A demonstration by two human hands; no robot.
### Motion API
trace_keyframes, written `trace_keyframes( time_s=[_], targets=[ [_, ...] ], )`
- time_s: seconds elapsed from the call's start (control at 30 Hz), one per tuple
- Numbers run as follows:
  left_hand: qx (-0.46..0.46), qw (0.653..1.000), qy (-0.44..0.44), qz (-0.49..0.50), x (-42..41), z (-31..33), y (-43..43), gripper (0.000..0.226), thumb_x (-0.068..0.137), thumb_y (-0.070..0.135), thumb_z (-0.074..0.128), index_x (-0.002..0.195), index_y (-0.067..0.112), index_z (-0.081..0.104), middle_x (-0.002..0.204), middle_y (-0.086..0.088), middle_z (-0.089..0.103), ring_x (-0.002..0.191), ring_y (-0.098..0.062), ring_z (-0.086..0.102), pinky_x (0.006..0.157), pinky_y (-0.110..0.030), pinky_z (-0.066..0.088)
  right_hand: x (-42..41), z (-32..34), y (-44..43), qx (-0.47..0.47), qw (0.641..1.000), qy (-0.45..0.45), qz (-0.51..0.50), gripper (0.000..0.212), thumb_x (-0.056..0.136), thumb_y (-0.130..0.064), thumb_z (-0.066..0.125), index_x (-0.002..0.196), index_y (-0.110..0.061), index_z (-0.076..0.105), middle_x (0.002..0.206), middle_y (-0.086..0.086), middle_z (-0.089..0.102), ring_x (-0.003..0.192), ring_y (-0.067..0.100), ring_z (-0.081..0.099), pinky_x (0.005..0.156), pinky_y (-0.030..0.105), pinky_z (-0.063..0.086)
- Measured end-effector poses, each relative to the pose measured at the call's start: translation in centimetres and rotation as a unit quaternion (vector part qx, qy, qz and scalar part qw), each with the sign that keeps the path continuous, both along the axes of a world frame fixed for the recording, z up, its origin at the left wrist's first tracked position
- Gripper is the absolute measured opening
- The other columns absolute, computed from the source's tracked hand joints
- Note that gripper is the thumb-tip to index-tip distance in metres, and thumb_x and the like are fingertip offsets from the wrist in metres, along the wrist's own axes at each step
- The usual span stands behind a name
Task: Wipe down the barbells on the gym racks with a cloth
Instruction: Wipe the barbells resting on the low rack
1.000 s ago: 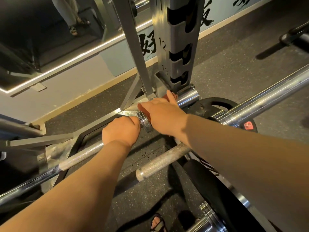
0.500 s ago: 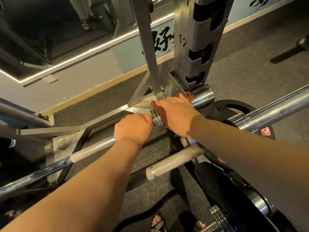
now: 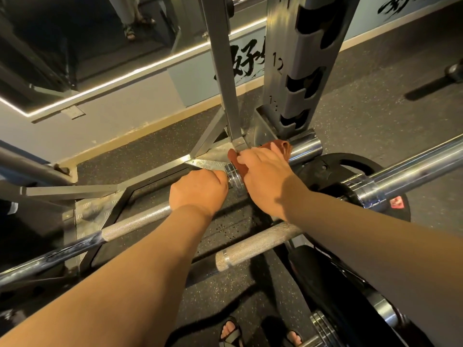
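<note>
A chrome barbell (image 3: 130, 224) runs from the lower left up to the rack upright (image 3: 300, 71), its sleeve end (image 3: 304, 149) poking out at the right. My left hand (image 3: 198, 191) is closed around the knurled shaft just left of the collar (image 3: 234, 177). My right hand (image 3: 265, 171) presses a rust-red cloth (image 3: 280, 146) around the sleeve just right of the collar; most of the cloth is hidden under my palm.
A second barbell (image 3: 413, 171) crosses at the right with a black plate (image 3: 333, 166) behind it. A short knurled bar (image 3: 255, 244) lies below my arms. More plates (image 3: 338, 296) stand at the lower right. A mirror (image 3: 75, 33) lines the wall; my sandalled feet (image 3: 230, 331) are below.
My right hand has shifted slightly along the sleeve, so more of the red cloth shows beyond my fingers. My left hand keeps its grip on the shaft. The camera has moved closer.
</note>
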State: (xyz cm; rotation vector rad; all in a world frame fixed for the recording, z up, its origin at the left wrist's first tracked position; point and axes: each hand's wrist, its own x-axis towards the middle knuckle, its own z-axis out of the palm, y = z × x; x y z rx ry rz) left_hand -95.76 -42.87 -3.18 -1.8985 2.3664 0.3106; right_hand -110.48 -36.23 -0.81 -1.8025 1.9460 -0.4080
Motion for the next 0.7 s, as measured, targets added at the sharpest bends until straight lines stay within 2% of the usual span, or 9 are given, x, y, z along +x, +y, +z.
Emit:
trace_keyframes(
  time_s=[0.07,0.1,0.27,0.37,0.47,0.53,0.6,0.7],
  targets=[
    [0.002,1.000,-0.003,0.002,0.0,0.0,0.0,0.046,0.098,0.038,0.030,0.070,0.018,0.059,0.070,-0.003,0.060,0.066,-0.025,0.057,0.062,-0.032,0.040,0.2,-0.1,-1.0,0.003,1.000,-0.017,-0.018,0.028,0.103,-0.016,0.039,0.129,-0.020,0.048,0.126,0.000,0.057,0.131,0.022,0.043,0.125,0.039,0.004],
    [0.001,1.000,-0.004,0.002,-0.1,-0.1,0.1,0.045,0.098,0.038,0.030,0.070,0.018,0.059,0.070,-0.003,0.060,0.067,-0.025,0.057,0.062,-0.033,0.040,0.1,-0.2,-1.2,0.000,1.000,-0.013,-0.021,0.027,0.103,-0.018,0.037,0.128,-0.019,0.048,0.122,0.000,0.058,0.128,0.022,0.045,0.125,0.041,0.008],
    [-0.001,1.000,-0.004,0.004,-0.1,0.1,0.1,0.046,0.098,0.038,0.030,0.070,0.018,0.060,0.069,-0.003,0.060,0.067,-0.026,0.057,0.062,-0.033,0.041,-2.5,-0.6,0.7,-0.029,0.994,0.089,0.053,0.040,0.108,-0.033,0.031,0.145,-0.020,0.039,0.147,-0.001,0.047,0.143,0.019,0.035,0.126,0.040,0.010],
    [0.000,1.000,-0.005,0.001,0.0,0.2,0.1,0.047,0.100,0.037,0.030,0.070,0.018,0.060,0.068,-0.003,0.060,0.064,-0.023,0.056,0.060,-0.032,0.040,-5.3,0.0,1.6,-0.019,0.990,0.139,-0.016,0.041,0.106,-0.031,0.037,0.145,-0.019,0.039,0.152,0.002,0.043,0.149,0.021,0.030,0.126,0.045,0.015],
    [-0.001,1.000,-0.017,-0.004,0.0,0.2,0.1,0.047,0.100,0.036,0.029,0.070,0.017,0.060,0.068,-0.002,0.060,0.062,-0.022,0.055,0.061,-0.031,0.040,-5.1,0.5,1.8,0.010,0.986,0.113,-0.120,0.045,0.102,-0.025,0.047,0.145,-0.017,0.034,0.160,0.005,0.033,0.156,0.022,0.013,0.127,0.050,0.008],
    [0.000,1.000,-0.013,-0.003,0.0,0.2,0.2,0.047,0.100,0.036,0.029,0.070,0.017,0.061,0.067,-0.002,0.060,0.062,-0.022,0.056,0.060,-0.031,0.039,-3.1,0.6,1.3,0.019,0.985,0.095,-0.140,0.044,0.099,-0.016,0.049,0.141,-0.016,0.037,0.161,0.007,0.031,0.157,0.025,0.009,0.126,0.054,0.001],
    [-0.004,1.000,-0.013,-0.002,-0.1,0.1,0.1,0.049,0.099,0.037,0.029,0.070,0.016,0.061,0.067,-0.002,0.061,0.062,-0.021,0.056,0.059,-0.031,0.040,-1.1,0.6,0.7,0.018,0.993,0.052,-0.108,0.044,0.094,-0.007,0.049,0.136,-0.018,0.041,0.157,0.005,0.037,0.155,0.025,0.013,0.125,0.054,-0.007],
    [-0.011,1.000,-0.022,0.006,-0.1,0.0,0.1,0.049,0.097,0.039,0.028,0.070,0.017,0.062,0.068,-0.002,0.061,0.064,-0.023,0.057,0.062,-0.032,0.043,0.2,0.9,1.2,-0.010,1.000,0.018,0.006,0.056,0.090,-0.003,0.054,0.142,-0.018,0.039,0.150,0.000,0.041,0.150,0.020,0.022,0.127,0.046,-0.005]
  ],
)
